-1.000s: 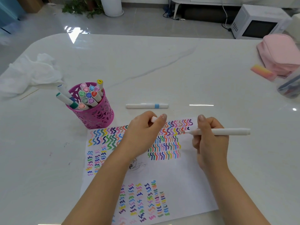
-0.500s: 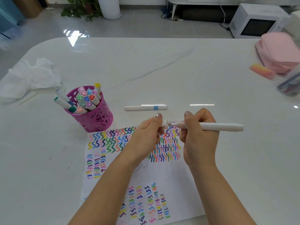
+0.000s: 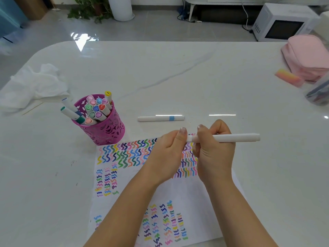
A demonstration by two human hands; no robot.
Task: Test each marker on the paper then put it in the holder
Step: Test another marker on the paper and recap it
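Observation:
My right hand (image 3: 214, 150) grips a white marker (image 3: 235, 137) that lies level above the paper, its back end pointing right. My left hand (image 3: 168, 154) pinches the marker's cap (image 3: 189, 138), pressed against the marker's left end. The white paper (image 3: 192, 196), covered with coloured squiggles, lies under both hands. A magenta mesh holder (image 3: 105, 131) full of several markers stands left of the paper's top corner. Another white marker with a blue band (image 3: 161, 118) lies on the table beyond my hands.
Crumpled white tissue (image 3: 33, 84) lies at the far left. A pink pouch (image 3: 308, 57), a pink-orange eraser (image 3: 288, 79) and a clear container (image 3: 318, 93) sit at the right edge. The white marble table (image 3: 178, 77) spreads beyond.
My right hand lifted the marker tip off the paper and turned it level. My left hand came off the paper and brought the cap onto the marker's tip.

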